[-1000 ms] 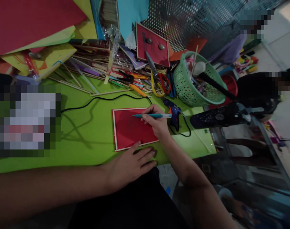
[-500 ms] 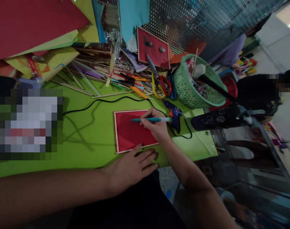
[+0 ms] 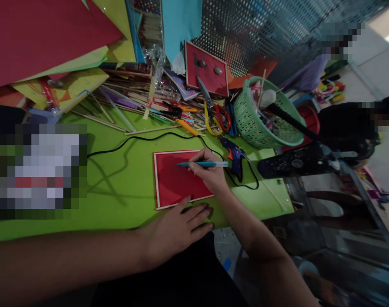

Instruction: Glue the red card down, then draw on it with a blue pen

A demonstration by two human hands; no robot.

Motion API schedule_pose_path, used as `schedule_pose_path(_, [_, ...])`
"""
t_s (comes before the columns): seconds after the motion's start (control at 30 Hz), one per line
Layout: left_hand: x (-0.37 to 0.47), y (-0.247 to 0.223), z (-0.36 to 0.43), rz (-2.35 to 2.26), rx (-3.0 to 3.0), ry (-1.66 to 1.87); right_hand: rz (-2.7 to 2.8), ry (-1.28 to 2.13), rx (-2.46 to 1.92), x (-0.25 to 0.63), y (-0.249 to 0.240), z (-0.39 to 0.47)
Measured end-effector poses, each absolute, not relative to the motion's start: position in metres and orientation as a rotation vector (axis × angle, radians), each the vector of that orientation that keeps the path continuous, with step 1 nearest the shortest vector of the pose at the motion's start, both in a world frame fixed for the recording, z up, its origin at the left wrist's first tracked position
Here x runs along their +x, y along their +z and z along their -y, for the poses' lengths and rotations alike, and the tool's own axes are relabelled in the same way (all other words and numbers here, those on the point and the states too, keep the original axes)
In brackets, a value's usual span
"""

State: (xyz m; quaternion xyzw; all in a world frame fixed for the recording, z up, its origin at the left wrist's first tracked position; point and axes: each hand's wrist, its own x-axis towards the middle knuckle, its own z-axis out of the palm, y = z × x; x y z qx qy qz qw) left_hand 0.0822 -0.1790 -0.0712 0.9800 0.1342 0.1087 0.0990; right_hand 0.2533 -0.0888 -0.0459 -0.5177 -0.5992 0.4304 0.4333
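Note:
A red board [image 3: 171, 187] edged with pale thin sticks lies on the green table [image 3: 124, 179]. My right hand [image 3: 211, 172] is closed round a teal pen [image 3: 207, 163] with a clear end, held nearly flat over the board. The pen's tip is over the upper middle of the red surface; whether it touches I cannot tell. My left hand [image 3: 180, 224] lies with fingers spread at the board's near edge, its thumb on the rim. The hand and wrist cover the board's right part.
A glue gun [image 3: 234, 155] with a black cord lies right of the board. Beyond are scissors [image 3: 215, 119], loose sticks [image 3: 117, 123], a second red framed board [image 3: 207, 70] and a green basket [image 3: 255, 123]. A black arm-like stand [image 3: 277, 164] juts over the table's right end.
The whole view has shifted slightly, so things sit a little lower in it. Both hands keep nearly the same places, and the pen remains over the red board.

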Motion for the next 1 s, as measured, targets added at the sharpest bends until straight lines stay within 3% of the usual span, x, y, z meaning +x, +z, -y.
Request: schedule_pose_path(1.0, [0.0817, -0.0718, 0.1771, -0.390, 2.888, 0.376, 1.547, 1.027, -1.298, 0.2535, -0.0512, 0.0878])
